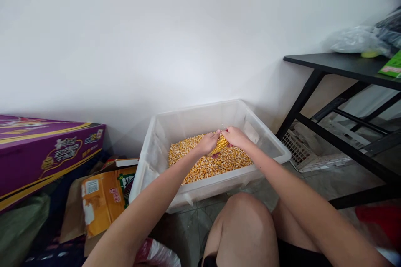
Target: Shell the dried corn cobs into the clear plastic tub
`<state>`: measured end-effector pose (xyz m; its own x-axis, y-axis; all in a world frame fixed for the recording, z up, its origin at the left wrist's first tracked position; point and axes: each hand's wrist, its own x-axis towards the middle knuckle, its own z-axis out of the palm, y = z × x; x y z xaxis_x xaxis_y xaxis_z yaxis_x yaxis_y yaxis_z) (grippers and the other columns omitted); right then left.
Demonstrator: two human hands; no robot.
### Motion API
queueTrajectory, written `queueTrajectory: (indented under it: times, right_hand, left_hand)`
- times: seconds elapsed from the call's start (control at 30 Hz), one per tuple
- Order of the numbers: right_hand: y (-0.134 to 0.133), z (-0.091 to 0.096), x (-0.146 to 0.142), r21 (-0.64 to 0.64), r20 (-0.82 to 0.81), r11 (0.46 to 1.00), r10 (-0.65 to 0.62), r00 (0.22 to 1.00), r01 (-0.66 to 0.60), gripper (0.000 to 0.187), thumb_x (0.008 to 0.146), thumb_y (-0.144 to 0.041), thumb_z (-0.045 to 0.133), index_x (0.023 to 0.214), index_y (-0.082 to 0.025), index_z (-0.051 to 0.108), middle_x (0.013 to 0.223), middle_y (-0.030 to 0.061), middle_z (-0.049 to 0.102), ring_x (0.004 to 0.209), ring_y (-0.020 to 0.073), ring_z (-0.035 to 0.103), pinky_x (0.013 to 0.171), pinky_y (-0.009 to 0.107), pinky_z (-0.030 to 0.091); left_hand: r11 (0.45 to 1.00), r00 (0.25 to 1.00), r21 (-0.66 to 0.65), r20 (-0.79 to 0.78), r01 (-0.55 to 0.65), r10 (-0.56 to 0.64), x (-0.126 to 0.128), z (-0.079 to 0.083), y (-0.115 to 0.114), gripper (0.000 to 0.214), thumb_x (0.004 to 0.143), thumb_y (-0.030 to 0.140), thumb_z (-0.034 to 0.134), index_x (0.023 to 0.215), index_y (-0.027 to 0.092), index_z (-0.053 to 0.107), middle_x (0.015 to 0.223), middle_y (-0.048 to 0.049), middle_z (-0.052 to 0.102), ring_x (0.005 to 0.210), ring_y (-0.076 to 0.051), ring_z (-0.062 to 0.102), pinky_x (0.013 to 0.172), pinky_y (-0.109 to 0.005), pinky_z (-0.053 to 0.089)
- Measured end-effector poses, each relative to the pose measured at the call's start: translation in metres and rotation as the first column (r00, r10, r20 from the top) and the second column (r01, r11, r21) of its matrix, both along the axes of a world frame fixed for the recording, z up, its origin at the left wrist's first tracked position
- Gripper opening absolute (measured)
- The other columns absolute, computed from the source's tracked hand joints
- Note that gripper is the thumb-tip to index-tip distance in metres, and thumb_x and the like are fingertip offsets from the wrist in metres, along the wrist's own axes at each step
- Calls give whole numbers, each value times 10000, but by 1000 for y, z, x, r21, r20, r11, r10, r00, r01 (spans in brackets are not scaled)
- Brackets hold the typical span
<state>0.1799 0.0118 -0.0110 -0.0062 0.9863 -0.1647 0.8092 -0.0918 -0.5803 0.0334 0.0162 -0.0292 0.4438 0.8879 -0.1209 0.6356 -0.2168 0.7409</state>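
Note:
Both my hands hold one corn cob (221,144) over a clear plastic tub (150,150) on the floor. My left hand (207,142) wraps around the cob's lower left end. My right hand (235,136) grips its upper right end, and a thin metal point sticks up beside that hand's fingers. A bed of loose yellow kernels (206,164) covers the tub's bottom beneath the cob. My bare knee (242,221) rises just in front of the tub.
A purple printed carton (40,150) lies at the left, with an orange package (102,200) and cardboard below it. A black-framed table (344,66) with plastic bags stands at the right, a white perforated crate (305,154) beneath it. A white wall stands behind the tub.

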Motion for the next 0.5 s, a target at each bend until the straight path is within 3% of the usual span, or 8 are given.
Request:
queueTrajectory:
  times: [0.07,0.17,0.27,0.4,0.5]
  right_hand:
    - [3,1,1,-44,13,999,-30,999,31,368,904,-355,391,856,-91,642,664,132,678,472,167,614,461,238,394]
    - [6,1,3,-82,-12,994,-78,997,77,358,889,-351,413,824,-95,655,611,134,667,507,194,632,462,248,406]
    - [7,-1,1,-102,-86,992,-81,993,73,337,888,-357,419,828,-113,644,603,113,664,480,182,621,430,236,404]
    - [7,-4,-5,-83,-243,996,-55,968,36,317,896,-385,411,848,-137,602,661,80,668,452,151,620,409,204,416]
    - [6,-6,-10,-1,-241,1000,-19,970,20,292,885,-366,415,798,-144,585,653,74,657,428,148,609,399,204,419]
  left_hand:
    - [999,998,36,-65,-16,19,4,4,-2,778,900,648,70,791,144,652,725,-109,684,695,-211,648,652,-280,455]
    - [977,972,204,-214,-53,98,9,10,-6,810,864,704,82,722,152,658,782,-157,693,830,-279,664,706,-312,456]
    - [964,961,259,-244,-61,126,11,13,-9,825,877,679,55,661,147,647,696,-166,672,771,-279,674,674,-306,453]
    - [968,962,197,-192,-157,195,5,9,-4,752,917,605,110,657,124,627,579,-130,622,523,-202,629,538,-267,434]
    - [966,959,65,-123,-249,256,1,3,2,694,927,582,160,701,114,620,559,-102,613,445,-162,581,481,-248,421]
